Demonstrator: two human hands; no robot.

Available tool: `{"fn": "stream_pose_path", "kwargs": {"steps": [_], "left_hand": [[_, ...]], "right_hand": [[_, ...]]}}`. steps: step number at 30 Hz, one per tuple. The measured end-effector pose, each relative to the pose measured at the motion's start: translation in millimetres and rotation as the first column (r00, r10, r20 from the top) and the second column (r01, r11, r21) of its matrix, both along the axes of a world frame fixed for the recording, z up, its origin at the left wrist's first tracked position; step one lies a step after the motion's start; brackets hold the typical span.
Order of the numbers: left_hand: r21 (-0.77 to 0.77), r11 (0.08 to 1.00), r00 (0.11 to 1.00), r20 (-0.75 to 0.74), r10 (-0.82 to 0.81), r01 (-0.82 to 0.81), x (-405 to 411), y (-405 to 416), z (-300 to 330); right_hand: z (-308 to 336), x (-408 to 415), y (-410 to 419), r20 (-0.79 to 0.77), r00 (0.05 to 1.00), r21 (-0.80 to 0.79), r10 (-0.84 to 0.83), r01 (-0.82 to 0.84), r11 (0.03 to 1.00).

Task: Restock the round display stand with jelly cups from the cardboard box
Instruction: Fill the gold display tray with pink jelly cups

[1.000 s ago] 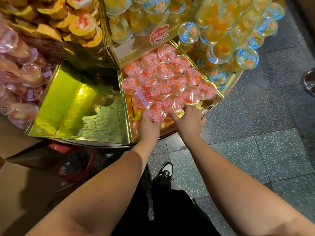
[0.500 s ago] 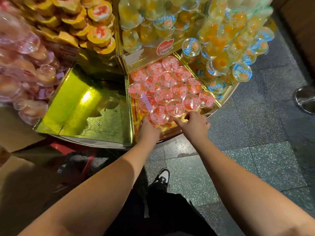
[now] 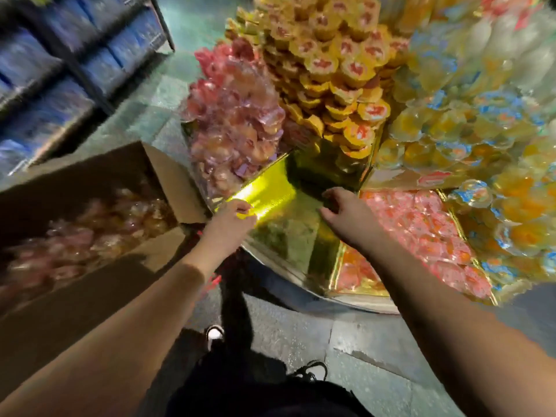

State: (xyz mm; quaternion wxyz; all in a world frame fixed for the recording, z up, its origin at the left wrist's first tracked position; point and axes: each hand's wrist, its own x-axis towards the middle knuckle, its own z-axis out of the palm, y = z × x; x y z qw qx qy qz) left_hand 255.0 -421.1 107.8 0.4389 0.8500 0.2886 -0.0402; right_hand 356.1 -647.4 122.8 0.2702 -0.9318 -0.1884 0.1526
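The picture is blurred by motion. The round display stand (image 3: 355, 299) fills the right, divided into gold-lined wedges. One wedge holds a flat layer of red-lidded jelly cups (image 3: 421, 224); the gold compartment (image 3: 285, 233) beside it has nothing in it. An open cardboard box (image 3: 168, 176) at the left holds pinkish jelly cups (image 3: 84, 233). My left hand (image 3: 228, 221) hangs over the compartment's left edge, fingers loosely curled and holding nothing. My right hand (image 3: 346, 215) hovers over the same compartment, fingers relaxed and bare.
Piles of pink-wrapped cups (image 3: 234, 124), yellow cups (image 3: 334, 73) and blue-lidded cups (image 3: 475, 121) rise on the stand. Dark shelving with blue packs (image 3: 60, 64) stands at the back left. My legs and shoes (image 3: 215, 332) are on the grey tiled floor below.
Both hands have left the red-lidded cups and swung left over the bare gold compartment. The view has turned left, bringing the cardboard box into sight.
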Motion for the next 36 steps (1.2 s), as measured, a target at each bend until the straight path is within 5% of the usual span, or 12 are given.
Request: {"fn": "stream_pose_path", "kwargs": {"steps": [8, 14, 25, 31, 36], "left_hand": [[0.085, 0.957, 0.959, -0.025, 0.281, -0.278, -114, 186, -13], [-0.004, 0.927, 0.917, -0.149, 0.369, -0.374, -177, 317, -59], [-0.047, 0.91, 0.828, -0.437, 0.351, -0.411, -178, 450, -159], [-0.125, 0.879, 0.803, -0.481, 0.353, -0.461, -136, 468, -215], [-0.142, 0.817, 0.743, -0.522, 0.418, -0.559, -111, 476, -249]], "right_hand": [[-6, -44, 246, -0.026, 0.891, -0.071, 0.454, -0.455, 0.888], [-53, -85, 394, -0.212, 0.787, -0.202, 0.58, -0.616, 0.762], [-159, -75, 530, -0.541, 0.795, -0.372, 0.273, -0.518, 0.77], [-214, -77, 583, -0.664, 0.747, -0.32, -0.04, -0.235, 0.918], [-245, -76, 617, -0.718, 0.681, -0.268, -0.144, -0.079, 0.96]]}}
